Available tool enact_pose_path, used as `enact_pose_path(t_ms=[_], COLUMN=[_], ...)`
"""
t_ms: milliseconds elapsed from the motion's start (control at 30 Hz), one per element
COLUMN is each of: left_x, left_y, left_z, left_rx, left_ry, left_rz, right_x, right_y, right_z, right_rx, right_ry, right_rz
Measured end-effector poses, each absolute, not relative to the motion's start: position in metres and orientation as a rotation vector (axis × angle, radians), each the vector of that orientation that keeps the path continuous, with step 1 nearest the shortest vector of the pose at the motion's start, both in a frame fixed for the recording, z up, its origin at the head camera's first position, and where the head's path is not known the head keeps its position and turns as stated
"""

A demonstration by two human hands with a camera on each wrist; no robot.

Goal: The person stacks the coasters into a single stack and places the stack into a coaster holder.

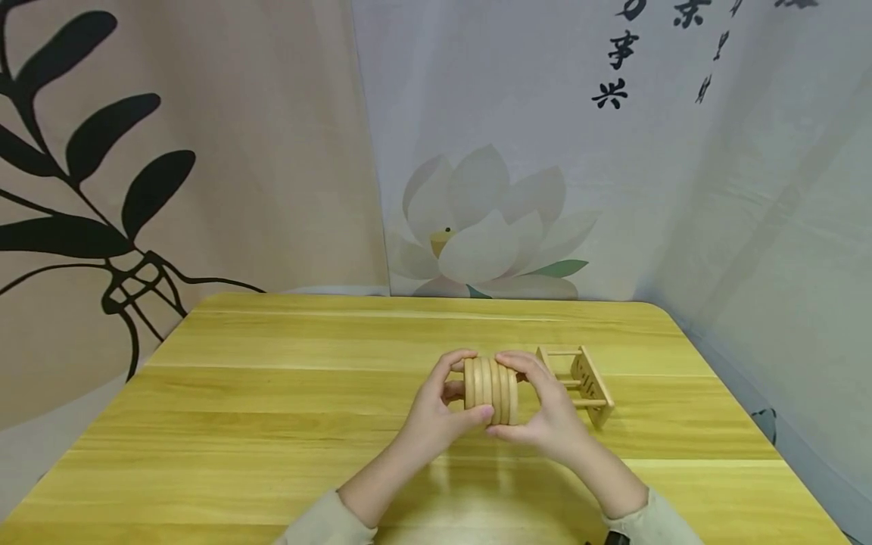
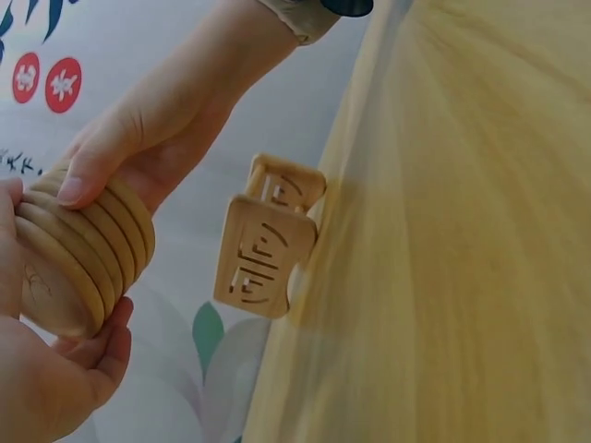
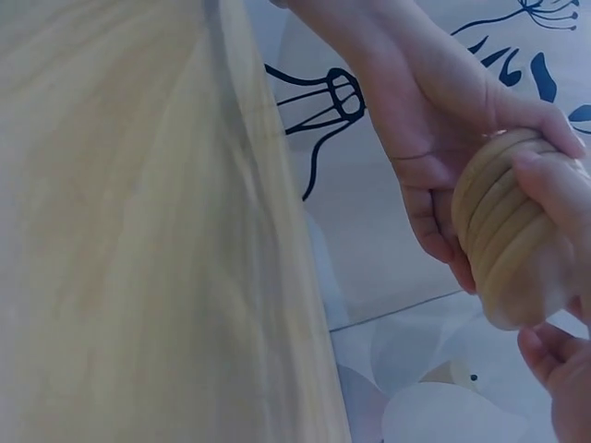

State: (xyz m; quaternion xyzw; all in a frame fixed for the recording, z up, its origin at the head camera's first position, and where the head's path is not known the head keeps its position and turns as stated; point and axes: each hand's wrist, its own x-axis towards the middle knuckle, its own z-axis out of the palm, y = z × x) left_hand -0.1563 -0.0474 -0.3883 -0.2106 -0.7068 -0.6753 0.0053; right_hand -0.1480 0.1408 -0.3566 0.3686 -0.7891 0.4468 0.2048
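A row of several round wooden coasters (image 1: 490, 390), stacked face to face with the stack lying sideways, is held above the table between both hands. From the left side my left hand (image 1: 439, 409) grips it, thumb at the front and fingers behind and on top. My right hand (image 1: 548, 412) grips the other end, its thumb low and fingers over the top. Just beyond the right hand stands a small wooden rack (image 1: 591, 387) with cut-out end panels joined by rods; the hand partly covers it. In the left wrist view, fine lines mark the coasters' (image 2: 60, 268) outer face.
The wooden table (image 1: 272, 424) has a light yellow grain and rounded far corners. Behind it hangs a cloth backdrop (image 1: 293, 151) printed with dark leaves, a lotus and black characters.
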Motion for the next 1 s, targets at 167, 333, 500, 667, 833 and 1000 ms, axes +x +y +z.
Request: enact_pose_path(t_ms=[167,333,500,667,833,1000], left_x=[-0.161,-0.167,-0.175,-0.178,-0.169,-0.175], left_y=[-0.043,-0.037,-0.031,-0.024,-0.02,-0.012], left_z=[-0.386,-0.384,-0.382,-0.378,-0.357,-0.359], left_rx=[-0.642,-0.671,-0.694,-0.685,-0.67,-0.655], left_ry=[-2.205,-2.203,-2.202,-2.221,-2.228,-2.232], left_rz=[-2.103,-1.998,-1.88,-1.889,-1.919,-1.92], right_x=[-0.149,-0.151,-0.155,-0.156,-0.158,-0.161], right_y=[0.145,0.151,0.156,0.161,0.165,0.171], right_z=[-0.353,-0.354,-0.353,-0.349,-0.345,-0.344], right_rx=[1.011,0.941,0.9,0.873,0.852,0.828], right_ry=[-2.217,-2.273,-2.295,-2.324,-2.36,-2.375], right_rz=[1.261,1.248,1.22,1.214,1.224,1.225])
